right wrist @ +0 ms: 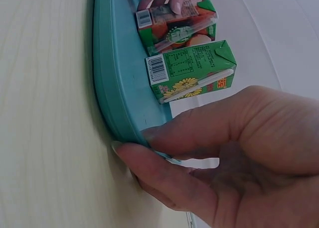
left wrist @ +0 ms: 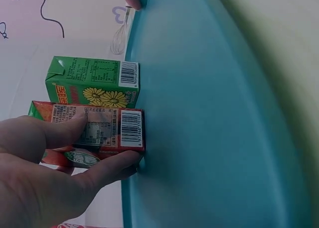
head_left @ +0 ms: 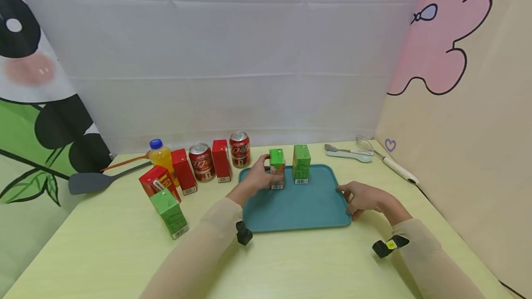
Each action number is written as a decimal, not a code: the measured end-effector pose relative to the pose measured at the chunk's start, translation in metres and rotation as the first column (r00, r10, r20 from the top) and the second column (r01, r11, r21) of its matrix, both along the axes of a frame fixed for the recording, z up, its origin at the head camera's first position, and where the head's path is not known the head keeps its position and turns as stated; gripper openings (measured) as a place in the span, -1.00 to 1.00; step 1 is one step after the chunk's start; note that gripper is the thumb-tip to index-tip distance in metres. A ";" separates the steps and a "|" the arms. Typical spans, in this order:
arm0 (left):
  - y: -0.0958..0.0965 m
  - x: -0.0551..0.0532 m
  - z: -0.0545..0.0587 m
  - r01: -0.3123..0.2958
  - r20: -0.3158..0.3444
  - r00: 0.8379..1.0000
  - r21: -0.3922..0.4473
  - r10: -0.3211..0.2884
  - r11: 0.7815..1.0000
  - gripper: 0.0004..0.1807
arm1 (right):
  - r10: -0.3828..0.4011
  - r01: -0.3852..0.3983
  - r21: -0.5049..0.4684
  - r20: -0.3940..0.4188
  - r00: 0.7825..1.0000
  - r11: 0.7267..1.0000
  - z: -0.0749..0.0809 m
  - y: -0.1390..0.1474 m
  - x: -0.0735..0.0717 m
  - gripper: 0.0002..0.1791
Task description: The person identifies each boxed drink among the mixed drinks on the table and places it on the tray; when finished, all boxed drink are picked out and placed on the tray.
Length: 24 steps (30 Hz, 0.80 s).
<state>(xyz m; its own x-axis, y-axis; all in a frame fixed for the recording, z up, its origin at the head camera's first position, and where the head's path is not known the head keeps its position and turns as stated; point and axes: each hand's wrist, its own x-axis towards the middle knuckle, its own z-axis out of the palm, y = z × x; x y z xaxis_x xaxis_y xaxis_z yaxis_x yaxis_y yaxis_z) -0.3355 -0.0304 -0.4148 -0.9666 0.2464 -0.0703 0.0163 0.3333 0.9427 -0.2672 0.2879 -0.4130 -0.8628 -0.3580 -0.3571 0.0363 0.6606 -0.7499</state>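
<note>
My left hand (head_left: 259, 176) grips a juice box (left wrist: 102, 131) with a green top and red-brown sides, upright at the back of the blue tray (head_left: 297, 211). In the left wrist view, the thumb lies on its printed face and the fingers curl round the other side. Just right of it on the tray stands a green drink carton (head_left: 301, 164) with yellow flowers and a straw on its side. My right hand (head_left: 365, 198) pinches the tray's right rim, thumb inside and fingers on the outer edge, as the right wrist view shows.
Left of the tray stand red cans (head_left: 202, 163), red cartons (head_left: 184, 172), another green carton (head_left: 169, 213) and an orange bottle (head_left: 161, 156). A grey spatula (head_left: 95, 182) lies at far left. A whisk (head_left: 390, 163) and small utensils (head_left: 349, 155) lie at back right, near the wall.
</note>
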 end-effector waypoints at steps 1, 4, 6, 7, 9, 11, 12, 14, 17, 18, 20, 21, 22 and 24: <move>0.002 -0.001 0.000 -0.008 0.001 1.000 0.009 0.008 1.000 -0.05 | 0.000 0.000 -0.001 0.001 1.000 1.000 0.000 0.000 0.000 -0.08; 0.006 -0.006 -0.002 -0.030 0.001 1.000 0.029 0.030 0.999 -0.06 | -0.006 0.006 -0.003 0.005 1.000 1.000 0.000 -0.001 -0.001 -0.08; 0.008 -0.009 -0.003 -0.039 0.007 0.999 0.050 0.039 0.998 -0.06 | -0.009 0.009 -0.005 0.009 1.000 1.000 -0.001 -0.002 -0.002 -0.08; 0.009 -0.010 -0.004 -0.040 0.008 0.999 0.059 0.039 0.997 -0.06 | -0.011 0.011 -0.004 0.011 1.000 1.000 -0.001 -0.002 -0.002 -0.08; 0.010 -0.012 -0.005 -0.039 0.014 0.999 0.068 0.039 0.997 -0.06 | -0.014 0.014 -0.005 0.013 1.000 1.000 0.000 -0.002 -0.001 -0.08; 0.010 -0.013 -0.005 -0.036 0.018 0.999 0.078 0.034 0.996 -0.05 | -0.014 0.014 -0.006 0.013 1.000 1.000 0.001 -0.002 -0.001 -0.08; 0.011 -0.014 -0.005 -0.034 0.020 0.999 0.081 0.033 0.996 -0.05 | -0.014 0.014 -0.007 0.013 1.000 1.000 0.001 -0.002 -0.001 -0.08; 0.011 -0.016 -0.006 -0.030 0.020 0.999 0.082 0.029 0.996 -0.05 | -0.014 0.015 -0.010 0.011 1.000 1.000 0.003 -0.002 0.000 -0.08; 0.012 -0.017 -0.005 -0.026 0.018 1.000 0.087 0.024 0.996 -0.06 | -0.013 0.014 -0.011 0.009 1.000 1.000 0.004 -0.001 0.000 -0.08; 0.013 -0.017 -0.005 -0.023 0.018 1.000 0.090 0.021 0.996 -0.06 | -0.014 0.014 -0.010 0.009 1.000 1.000 0.004 -0.001 0.000 -0.08; 0.014 -0.017 -0.005 -0.017 0.019 1.000 0.088 0.015 0.996 -0.06 | -0.015 0.015 -0.007 0.010 1.000 1.000 0.004 -0.001 0.000 -0.08; 0.014 -0.017 -0.004 -0.015 0.022 1.000 0.088 0.013 0.996 -0.06 | -0.017 0.017 -0.004 0.011 1.000 1.000 0.003 -0.001 0.001 -0.08; 0.015 -0.017 -0.004 -0.013 0.023 1.000 0.086 0.011 0.996 -0.07 | -0.019 0.019 -0.003 0.012 1.000 1.000 0.003 -0.001 0.001 -0.08; 0.016 -0.016 -0.004 -0.011 0.029 1.000 0.083 0.009 0.996 -0.06 | -0.019 0.019 0.000 0.014 1.000 1.000 0.002 -0.001 0.001 -0.08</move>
<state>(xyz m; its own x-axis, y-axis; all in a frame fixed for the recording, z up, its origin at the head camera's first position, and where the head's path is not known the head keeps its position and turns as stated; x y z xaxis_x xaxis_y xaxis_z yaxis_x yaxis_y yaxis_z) -0.3517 -0.0147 -0.4186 -0.9670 0.2426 -0.0777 -0.0140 0.2539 0.9671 -0.2667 0.2870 -0.4112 -0.8646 -0.3413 -0.3689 0.0592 0.6597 -0.7492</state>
